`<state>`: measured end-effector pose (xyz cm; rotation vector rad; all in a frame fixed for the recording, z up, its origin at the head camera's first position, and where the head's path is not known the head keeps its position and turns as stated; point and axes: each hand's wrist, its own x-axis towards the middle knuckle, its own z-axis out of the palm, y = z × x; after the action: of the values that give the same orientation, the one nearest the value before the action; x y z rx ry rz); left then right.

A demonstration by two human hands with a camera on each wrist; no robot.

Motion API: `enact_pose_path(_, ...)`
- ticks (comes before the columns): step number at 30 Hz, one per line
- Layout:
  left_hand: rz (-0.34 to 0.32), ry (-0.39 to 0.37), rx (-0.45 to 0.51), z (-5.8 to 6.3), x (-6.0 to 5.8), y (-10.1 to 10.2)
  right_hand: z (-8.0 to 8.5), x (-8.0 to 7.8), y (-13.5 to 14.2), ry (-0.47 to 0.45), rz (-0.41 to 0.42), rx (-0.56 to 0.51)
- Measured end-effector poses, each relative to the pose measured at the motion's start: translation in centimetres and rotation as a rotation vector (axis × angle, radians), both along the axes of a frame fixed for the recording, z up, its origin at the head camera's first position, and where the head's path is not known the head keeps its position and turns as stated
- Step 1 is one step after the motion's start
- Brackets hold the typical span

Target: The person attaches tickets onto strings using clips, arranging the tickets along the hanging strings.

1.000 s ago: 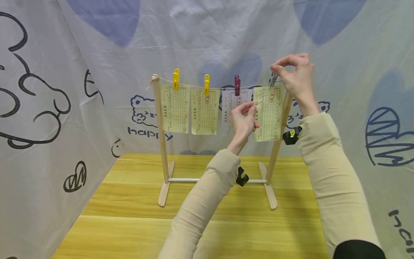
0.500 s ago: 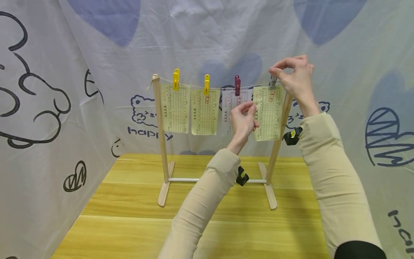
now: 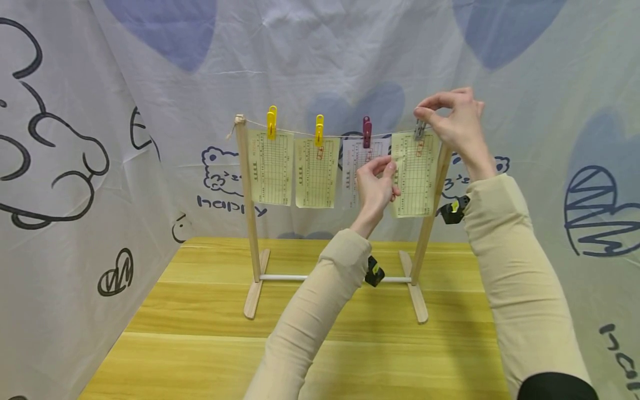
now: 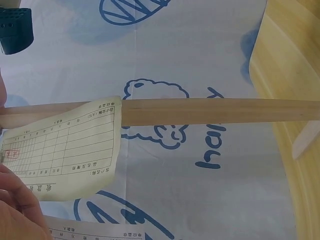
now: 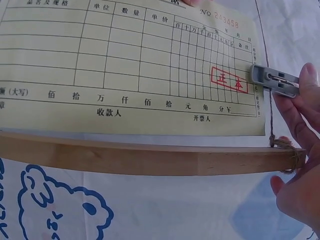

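A pale yellow receipt slip hangs at the right end of the string, printed with a grid and a red stamp. My left hand pinches its left edge between thumb and fingers. Above, my right hand pinches the handles of a grey clothespin. In the right wrist view the tip of the grey clothespin overlaps the slip's top edge and the string. The slip also shows in the left wrist view beside my left fingers.
Two yellow clothespins hold yellow slips on the left. A dark red clothespin holds a white slip, partly behind my left hand. The wooden stand rests on a wood-grain table before a printed cloth.
My right hand has shifted slightly left and down with the grey clothespin, which now sits lower over the slip's top edge. My left hand has stayed in place.
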<state>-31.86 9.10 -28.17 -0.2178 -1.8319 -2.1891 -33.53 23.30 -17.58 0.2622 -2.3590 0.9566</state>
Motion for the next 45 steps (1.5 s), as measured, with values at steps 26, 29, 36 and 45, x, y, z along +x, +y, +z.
enact_pose_path(26,-0.004,0.003,-0.013,0.1,0.2,-0.3,0.0,0.2,0.7,-0.05,0.055,0.021)
enact_pose_path(29,0.002,0.006,-0.022,0.0,0.2,-0.4,0.0,0.2,0.7,-0.052,0.057,0.019)
enact_pose_path(36,0.04,0.044,-0.046,-0.2,0.2,-0.8,0.0,0.2,0.6,-0.064,0.053,0.01)
enact_pose_path(45,0.073,0.08,-0.097,-0.5,0.3,-1.0,-0.2,0.2,0.9,-0.061,0.076,-0.005)
